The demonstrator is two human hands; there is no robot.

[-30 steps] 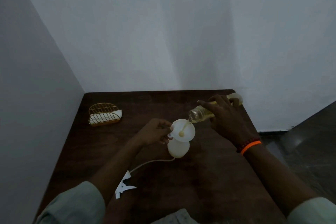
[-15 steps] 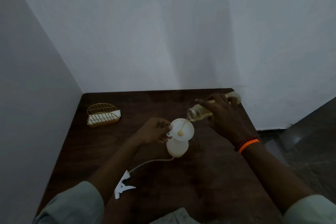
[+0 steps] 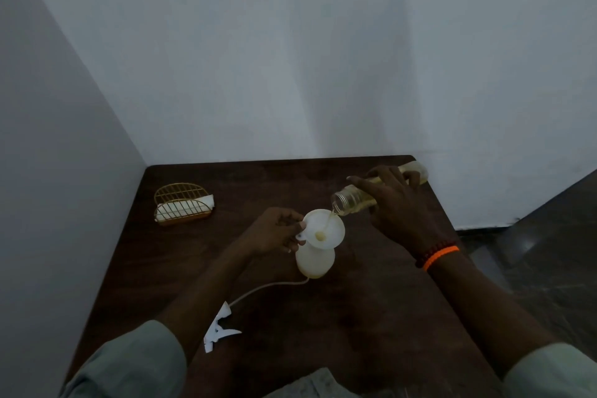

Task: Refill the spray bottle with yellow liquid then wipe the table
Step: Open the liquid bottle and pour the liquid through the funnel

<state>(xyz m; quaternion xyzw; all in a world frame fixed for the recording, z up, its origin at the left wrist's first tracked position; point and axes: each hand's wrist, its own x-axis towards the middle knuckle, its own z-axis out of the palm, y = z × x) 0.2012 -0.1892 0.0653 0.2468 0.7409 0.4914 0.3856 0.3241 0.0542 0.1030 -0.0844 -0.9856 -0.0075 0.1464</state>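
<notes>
Yellow liquid (image 3: pixel 329 220) runs from the clear tipped bottle (image 3: pixel 352 202), gripped in the right hand (image 3: pixel 399 203), lying nearly flat, mouth just above the white funnel (image 3: pixel 324 229). The funnel sits in the white round plastic spray bottle (image 3: pixel 315 261) mid-table; the left hand (image 3: pixel 274 231) pinches its rim.

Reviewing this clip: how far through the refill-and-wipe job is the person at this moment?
Done: the spray head is off and lies on the table, and a funnel sits in the spray bottle. In hand: the right hand tips the clear bottle, a thin yellow stream falling into the funnel, which the left hand steadies. Left: finish pouring, refit the spray head, wipe the table.
</notes>
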